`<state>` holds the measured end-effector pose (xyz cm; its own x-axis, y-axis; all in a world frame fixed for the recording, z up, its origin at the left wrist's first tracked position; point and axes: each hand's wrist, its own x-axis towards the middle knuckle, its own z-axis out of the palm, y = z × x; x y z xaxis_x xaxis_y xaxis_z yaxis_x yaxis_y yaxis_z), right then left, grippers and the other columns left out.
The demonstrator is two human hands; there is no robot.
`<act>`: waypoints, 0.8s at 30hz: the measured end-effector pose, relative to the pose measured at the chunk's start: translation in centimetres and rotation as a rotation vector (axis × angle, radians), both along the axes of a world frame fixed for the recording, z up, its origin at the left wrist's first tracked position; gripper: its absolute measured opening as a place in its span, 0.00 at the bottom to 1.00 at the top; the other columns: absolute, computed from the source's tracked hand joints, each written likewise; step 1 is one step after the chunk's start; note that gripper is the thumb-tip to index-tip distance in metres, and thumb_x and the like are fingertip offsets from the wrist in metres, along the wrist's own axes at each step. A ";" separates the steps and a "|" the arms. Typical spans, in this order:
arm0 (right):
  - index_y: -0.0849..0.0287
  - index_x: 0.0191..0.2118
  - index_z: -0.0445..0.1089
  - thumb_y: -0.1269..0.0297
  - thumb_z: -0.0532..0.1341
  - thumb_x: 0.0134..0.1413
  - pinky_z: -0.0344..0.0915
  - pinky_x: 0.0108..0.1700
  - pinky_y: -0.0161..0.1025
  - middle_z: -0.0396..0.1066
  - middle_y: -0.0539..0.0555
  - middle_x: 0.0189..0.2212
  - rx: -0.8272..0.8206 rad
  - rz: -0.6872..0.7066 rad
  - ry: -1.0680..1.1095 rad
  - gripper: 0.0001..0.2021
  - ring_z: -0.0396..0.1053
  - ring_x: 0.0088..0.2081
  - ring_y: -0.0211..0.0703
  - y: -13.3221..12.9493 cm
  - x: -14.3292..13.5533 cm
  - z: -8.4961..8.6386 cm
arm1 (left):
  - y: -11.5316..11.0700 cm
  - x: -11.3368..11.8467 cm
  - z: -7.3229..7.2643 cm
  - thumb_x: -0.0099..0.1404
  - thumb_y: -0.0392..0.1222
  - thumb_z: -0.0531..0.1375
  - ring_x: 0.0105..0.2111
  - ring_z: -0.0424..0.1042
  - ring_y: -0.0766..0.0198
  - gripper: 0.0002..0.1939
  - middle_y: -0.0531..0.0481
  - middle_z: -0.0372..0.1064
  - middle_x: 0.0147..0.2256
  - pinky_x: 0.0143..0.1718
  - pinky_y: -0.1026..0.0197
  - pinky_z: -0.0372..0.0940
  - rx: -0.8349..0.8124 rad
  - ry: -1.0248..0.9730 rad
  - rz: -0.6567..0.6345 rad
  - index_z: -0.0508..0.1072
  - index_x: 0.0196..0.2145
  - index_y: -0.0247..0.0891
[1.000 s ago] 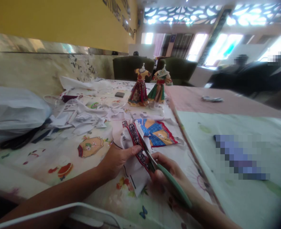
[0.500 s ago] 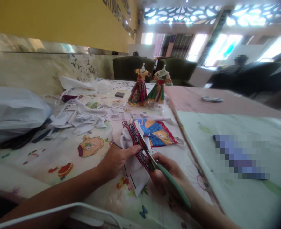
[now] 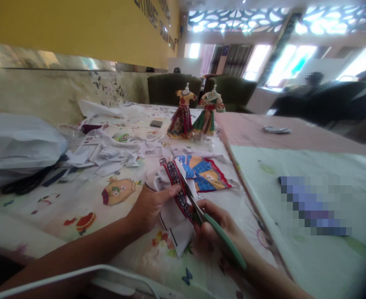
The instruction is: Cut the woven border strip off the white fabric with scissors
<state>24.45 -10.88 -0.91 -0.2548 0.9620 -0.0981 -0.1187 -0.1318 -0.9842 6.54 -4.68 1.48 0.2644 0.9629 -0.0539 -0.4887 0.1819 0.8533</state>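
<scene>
My left hand grips a white fabric piece, its thumb pressed on a red-edged, black-and-white patterned band that runs along it. Green-handled scissors are in my right hand, fingers wrapped round the handles. The blades lie along the right edge of the band, pointing away from me, and look nearly closed. Just beyond them lies a blue, yellow and red printed fabric piece. A beige shape with a dark red edge rests on the table left of my hands.
White scraps are heaped behind on the left, near a white plastic bag. Two small dresses on stands, one dark red and one green, stand at the back. A blurred-out bluish object lies right. A white cable-like strip crosses the front.
My left thumb and the banded fabric have shifted very slightly left and down. The scissor handles have moved up a little. The other things lie as before.
</scene>
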 end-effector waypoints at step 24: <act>0.58 0.42 0.68 0.39 0.73 0.45 0.53 0.20 0.28 0.61 0.41 0.20 -0.073 -0.038 0.078 0.30 0.55 0.17 0.30 -0.5 -0.4 -0.4 | -0.1 0.1 -0.5 0.57 0.39 0.73 0.38 0.79 0.57 0.20 0.48 0.82 0.38 0.46 0.56 0.73 0.040 0.014 -0.028 0.82 0.48 0.39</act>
<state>24.03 -11.36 -1.30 -0.2277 0.9622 -0.1492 -0.2011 -0.1964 -0.9597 6.68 -4.78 0.99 0.2906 0.9567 -0.0197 -0.4716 0.1611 0.8670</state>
